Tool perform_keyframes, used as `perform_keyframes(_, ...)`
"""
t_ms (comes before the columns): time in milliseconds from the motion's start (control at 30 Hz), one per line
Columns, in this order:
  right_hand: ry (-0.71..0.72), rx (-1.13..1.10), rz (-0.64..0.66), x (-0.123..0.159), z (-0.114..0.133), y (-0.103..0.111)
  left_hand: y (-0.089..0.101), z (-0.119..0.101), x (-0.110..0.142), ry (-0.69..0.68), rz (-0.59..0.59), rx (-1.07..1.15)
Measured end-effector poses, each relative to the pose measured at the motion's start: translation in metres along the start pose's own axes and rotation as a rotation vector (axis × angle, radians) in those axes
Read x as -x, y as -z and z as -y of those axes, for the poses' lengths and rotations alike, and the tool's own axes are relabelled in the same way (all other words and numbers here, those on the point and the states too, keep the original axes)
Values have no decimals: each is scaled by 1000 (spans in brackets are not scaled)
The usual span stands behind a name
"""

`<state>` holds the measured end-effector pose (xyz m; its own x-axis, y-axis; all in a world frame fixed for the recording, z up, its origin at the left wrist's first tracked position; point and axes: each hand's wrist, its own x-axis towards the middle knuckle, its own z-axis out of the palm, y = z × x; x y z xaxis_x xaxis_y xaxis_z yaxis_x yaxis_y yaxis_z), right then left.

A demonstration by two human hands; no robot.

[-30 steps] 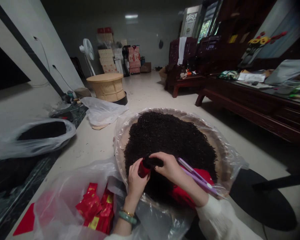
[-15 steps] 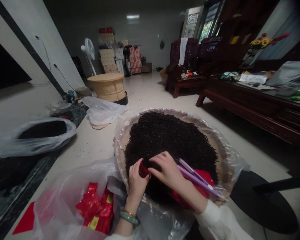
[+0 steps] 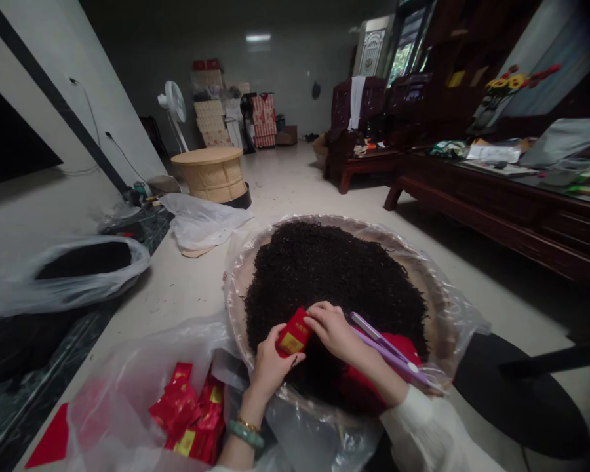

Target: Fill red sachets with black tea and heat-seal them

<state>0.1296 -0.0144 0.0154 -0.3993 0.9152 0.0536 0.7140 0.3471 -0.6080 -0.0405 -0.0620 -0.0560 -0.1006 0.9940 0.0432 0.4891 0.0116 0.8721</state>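
Between my hands is a small red packet (image 3: 294,334) with a yellow label, tilted over a heap of dark, dry leaves like loose tea (image 3: 334,275). My left hand (image 3: 270,364) grips the packet's lower left side. My right hand (image 3: 332,328) pinches its upper right edge. The heap lies in a wide round basket (image 3: 435,288) lined with clear plastic. Just right of my right hand, a purple hair-straightener-like sealing clamp (image 3: 391,351) rests on red packets (image 3: 406,344), partly hidden by my forearm.
At lower left, a clear plastic bag (image 3: 122,367) holds several red packets (image 3: 187,410). Another bag of dark leaves (image 3: 83,259) sits on the ledge at left. A black round stand base (image 3: 521,400) is at right. A dark wooden table (image 3: 472,210) stands beyond.
The packet was upright with its mouth toward me and my right fingers at its opening, dark leaves in them at first. Now its labelled face shows, and my right hand pinches its top edge.
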Motion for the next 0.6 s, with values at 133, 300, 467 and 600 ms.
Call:
perform_keyframes(133,20,-42,54,2,-2,2,4,-4,3,-10,-19,-37)
perform_keyframes(300,283,-84,131,13,8,7,5,-8,1,-30,135,-1)
perform_keyframes(467,398,-126,259,16,20,25,3,-9,0,-52,209,74)
perform_keyframes(600,277,-56,307,11,20,35,4,-10,2,-108,189,19)
